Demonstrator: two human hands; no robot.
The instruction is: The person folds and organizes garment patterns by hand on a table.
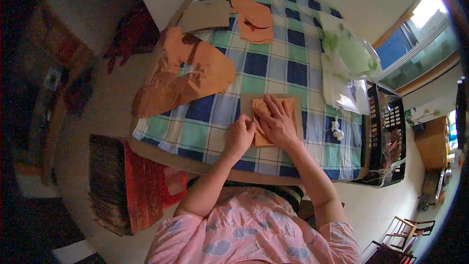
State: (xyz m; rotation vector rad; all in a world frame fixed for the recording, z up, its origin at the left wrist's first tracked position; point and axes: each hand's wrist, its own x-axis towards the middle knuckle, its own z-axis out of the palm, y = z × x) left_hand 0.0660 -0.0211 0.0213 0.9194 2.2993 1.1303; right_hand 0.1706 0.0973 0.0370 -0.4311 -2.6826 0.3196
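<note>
A flat orange-brown rectangular piece (264, 141), with creases or lines across it, lies on a thin beige sheet (247, 102) near the front of the checked cloth. My right hand (277, 123) rests on the orange-brown piece, palm down with fingers spread. At its left edge, my left hand (239, 135) is closed, thumb and fingertips pinched together. What those fingertips hold, if anything, is too small to make out.
The checked cloth (254, 63) covers a large raised surface. Orange-brown sheets (215, 71), a beige board (205, 17) and an orange cut piece (256, 17) lie farther back. To the right are green-white plastic (347, 51), crumpled white material (337, 129) and a black crate (391, 117).
</note>
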